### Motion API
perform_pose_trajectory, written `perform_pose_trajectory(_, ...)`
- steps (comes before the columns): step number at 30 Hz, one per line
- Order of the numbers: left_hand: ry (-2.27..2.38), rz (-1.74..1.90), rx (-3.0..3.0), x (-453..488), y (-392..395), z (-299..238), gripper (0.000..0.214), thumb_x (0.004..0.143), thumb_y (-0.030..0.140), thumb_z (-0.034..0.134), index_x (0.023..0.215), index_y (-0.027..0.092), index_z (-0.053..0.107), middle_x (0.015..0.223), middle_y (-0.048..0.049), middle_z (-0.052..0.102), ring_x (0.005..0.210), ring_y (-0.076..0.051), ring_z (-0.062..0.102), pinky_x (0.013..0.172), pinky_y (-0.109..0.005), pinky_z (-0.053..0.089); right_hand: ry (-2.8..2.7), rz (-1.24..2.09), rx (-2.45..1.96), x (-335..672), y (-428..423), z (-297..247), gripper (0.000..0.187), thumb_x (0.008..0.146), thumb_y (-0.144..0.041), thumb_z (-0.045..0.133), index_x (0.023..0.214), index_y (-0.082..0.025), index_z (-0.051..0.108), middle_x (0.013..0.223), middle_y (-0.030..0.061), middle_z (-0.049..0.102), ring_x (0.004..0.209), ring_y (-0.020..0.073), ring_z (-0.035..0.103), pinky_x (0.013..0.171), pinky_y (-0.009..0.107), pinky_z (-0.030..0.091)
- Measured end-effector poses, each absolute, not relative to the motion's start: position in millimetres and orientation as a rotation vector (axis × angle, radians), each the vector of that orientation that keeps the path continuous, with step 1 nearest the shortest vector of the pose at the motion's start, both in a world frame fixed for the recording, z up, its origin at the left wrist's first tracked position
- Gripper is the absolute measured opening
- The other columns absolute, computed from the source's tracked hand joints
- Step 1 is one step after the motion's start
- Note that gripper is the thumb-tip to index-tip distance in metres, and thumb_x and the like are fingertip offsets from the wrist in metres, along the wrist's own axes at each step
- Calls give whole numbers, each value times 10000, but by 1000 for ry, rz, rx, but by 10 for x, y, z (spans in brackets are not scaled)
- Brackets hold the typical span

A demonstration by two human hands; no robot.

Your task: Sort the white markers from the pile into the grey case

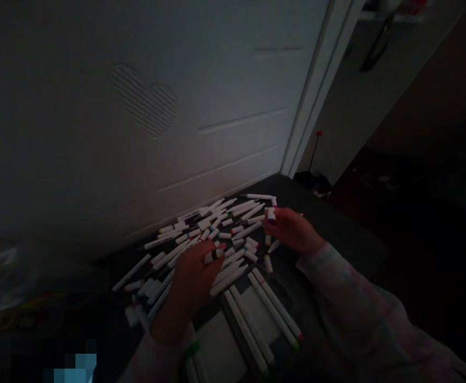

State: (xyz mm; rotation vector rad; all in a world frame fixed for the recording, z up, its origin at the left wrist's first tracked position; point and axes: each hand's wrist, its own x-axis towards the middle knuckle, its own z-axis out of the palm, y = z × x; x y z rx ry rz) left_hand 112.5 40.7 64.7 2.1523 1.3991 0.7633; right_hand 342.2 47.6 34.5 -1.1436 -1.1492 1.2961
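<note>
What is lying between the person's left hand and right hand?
In the head view, loose white markers and short caps lie scattered between the left hand and the right hand.

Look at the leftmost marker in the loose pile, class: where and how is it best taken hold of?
Probably by the middle of the marker, coming from above and the left, with fingers closing across its width. It is a slim, straight stick lying slantwise, so a pinch across the middle should balance, and other markers lie close on its right.
</note>
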Motion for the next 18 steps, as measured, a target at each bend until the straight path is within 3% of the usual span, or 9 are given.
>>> perform_pose_trajectory(7,1398,725,2165,1157,404,573,260,761,294,430,527,181,437,512,45,419,502,-94,384,503,-209,306,-1192,1236,-1163,3415,523,320,256,726,-432,312,666,-188,364,601,0,403,495,90,358,504,258,342)
perform_pose_trajectory(18,1487,850,2208,1156,403,464,340,783,400,414,517,195,469,501,24,466,497,-116,423,522,-228,372,-1590,531,-1683,3294,567,198,188,742,-296,439,675,-138,516,718,82,556,695,177,499,675,324,347)
